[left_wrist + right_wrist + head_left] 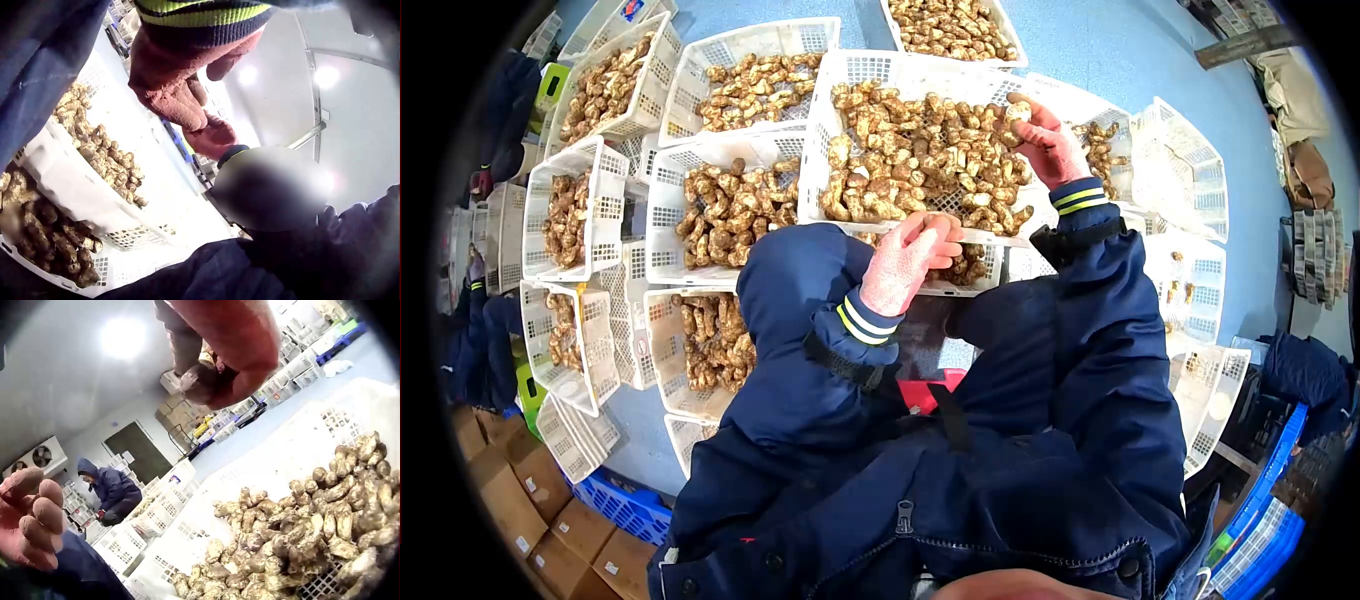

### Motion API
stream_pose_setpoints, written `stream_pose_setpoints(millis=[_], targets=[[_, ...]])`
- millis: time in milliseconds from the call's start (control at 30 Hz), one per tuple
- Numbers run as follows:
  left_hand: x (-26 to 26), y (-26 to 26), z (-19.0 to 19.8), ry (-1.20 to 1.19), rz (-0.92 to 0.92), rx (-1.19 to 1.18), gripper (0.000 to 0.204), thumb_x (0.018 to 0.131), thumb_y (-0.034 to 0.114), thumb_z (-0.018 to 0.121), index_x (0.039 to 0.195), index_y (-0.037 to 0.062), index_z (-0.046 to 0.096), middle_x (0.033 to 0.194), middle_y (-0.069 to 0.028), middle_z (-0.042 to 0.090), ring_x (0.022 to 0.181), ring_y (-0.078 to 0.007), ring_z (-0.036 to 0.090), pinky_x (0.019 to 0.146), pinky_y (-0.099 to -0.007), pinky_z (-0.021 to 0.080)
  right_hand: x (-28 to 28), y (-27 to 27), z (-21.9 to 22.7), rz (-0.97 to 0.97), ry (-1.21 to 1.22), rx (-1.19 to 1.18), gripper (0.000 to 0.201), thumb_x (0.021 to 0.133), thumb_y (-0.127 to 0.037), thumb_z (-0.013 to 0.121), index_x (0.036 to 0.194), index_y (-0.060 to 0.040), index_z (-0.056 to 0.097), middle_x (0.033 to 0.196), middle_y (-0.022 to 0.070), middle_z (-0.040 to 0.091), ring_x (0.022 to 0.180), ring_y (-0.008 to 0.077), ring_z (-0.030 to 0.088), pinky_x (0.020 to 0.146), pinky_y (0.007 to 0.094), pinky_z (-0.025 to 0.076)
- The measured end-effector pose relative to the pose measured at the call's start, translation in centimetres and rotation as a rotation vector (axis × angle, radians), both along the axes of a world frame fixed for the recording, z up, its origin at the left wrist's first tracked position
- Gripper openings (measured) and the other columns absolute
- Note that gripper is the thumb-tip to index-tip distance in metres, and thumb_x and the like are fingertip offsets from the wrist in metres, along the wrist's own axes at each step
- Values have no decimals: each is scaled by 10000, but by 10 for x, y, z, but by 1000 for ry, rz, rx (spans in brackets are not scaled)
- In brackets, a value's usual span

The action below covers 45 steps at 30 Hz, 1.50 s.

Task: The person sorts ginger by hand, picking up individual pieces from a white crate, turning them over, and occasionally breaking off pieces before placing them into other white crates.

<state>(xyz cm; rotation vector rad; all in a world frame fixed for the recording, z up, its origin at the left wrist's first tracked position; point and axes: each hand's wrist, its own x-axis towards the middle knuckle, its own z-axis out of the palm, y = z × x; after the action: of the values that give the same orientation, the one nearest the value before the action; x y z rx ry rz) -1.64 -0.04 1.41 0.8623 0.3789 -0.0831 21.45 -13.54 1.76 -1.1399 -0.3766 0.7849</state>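
My gloved right hand (1052, 150) (247, 356) pinches a mushroom (1018, 108) (201, 382) over the right end of a white plastic basket (811, 170). Its brown, rounded end shows below the fingers in the right wrist view. Stubby, dirt-specked mushrooms (930, 150) (294, 544) cover much of the basket floor. My left hand (908, 265) (181, 94) (31, 519), in a reddish glove, hovers at the basket's near edge, fingers loosely bent and nothing seen in them. Below that edge, partly hidden, more mushrooms (968, 266) lie in a lower basket.
More white baskets (680, 120) of mushrooms stand to the left, some stacked. Nearly bare baskets (1180, 170) are on the right. Cardboard boxes (550, 490) and a blue crate (628, 508) sit at lower left. Another person (112, 487) crouches beside baskets across the room.
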Motion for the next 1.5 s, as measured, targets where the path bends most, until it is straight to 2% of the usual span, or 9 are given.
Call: stream_pose_setpoints(millis=[367,533,600,633,867,933,1000,1267,1500], targets=[[5,3,-16,-37,-18,7,332,898,238,467,1105,-20,481,1045,-164,567,863,-237,587,745,-324,473,-55,23,28,209,-162,-228,359,668,13,630,1022,-45,621,773,-25,609,560,9,458,447,164,310],[10,5,-21,-33,-84,78,345,923,250,400,1131,-21,446,1113,-195,529,942,-277,561,776,-348,472,-48,0,46,321,-67,-11,366,677,-25,565,1041,-20,602,806,28,609,675,86,548,662,197,433],[7,6,-31,-75,-33,-26,339,928,231,379,1147,-23,430,1127,-201,520,954,-286,561,783,-357,474,-31,-20,66,95,-853,-110,365,688,-49,601,1050,-11,592,824,51,614,716,114,569,696,215,453],[11,7,-26,-38,-103,68,340,918,206,400,1162,-30,416,1130,-203,518,966,-293,558,791,-365,474,-17,-32,52,63,-264,-39,348,699,-80,635,1036,-3,594,888,82,614,798,139,587,739,237,466],[16,6,-37,-1,-112,93,392,899,290,466,1108,-41,455,1043,-161,559,824,-205,575,693,-293,460,61,-211,-78,-706,333,-178,282,847,-63,476,1123,-8,458,954,102,584,850,209,596,777,317,498],[18,1,-36,16,-142,134,387,907,309,450,1079,-37,475,977,-121,577,807,-181,576,682,-276,456,98,-288,-211,-46,478,396,165,855,-121,486,1012,-71,501,944,93,583,855,240,599,797,365,483],[24,-5,-33,98,-143,232,378,901,321,456,1049,-24,495,955,-105,578,796,-174,575,697,-271,459,59,-245,-143,-727,482,-255,265,853,-166,503,1097,-67,480,1000,71,573,903,236,583,796,385,472],[48,-26,-59,334,-217,274,386,894,314,479,1054,-37,491,958,-114,580,824,-147,567,726,-248,446,150,-240,-182,-560,149,-492,311,823,-170,560,1108,-45,547,759,-4,565,576,71,483,475,211,375],[66,-44,-76,455,-373,188,290,879,223,463,993,-43,480,1009,-131,544,842,-155,534,742,-260,433,221,-314,-215,-720,110,-768,311,839,-182,512,1136,-88,525,818,-4,573,636,103,552,540,254,443]])
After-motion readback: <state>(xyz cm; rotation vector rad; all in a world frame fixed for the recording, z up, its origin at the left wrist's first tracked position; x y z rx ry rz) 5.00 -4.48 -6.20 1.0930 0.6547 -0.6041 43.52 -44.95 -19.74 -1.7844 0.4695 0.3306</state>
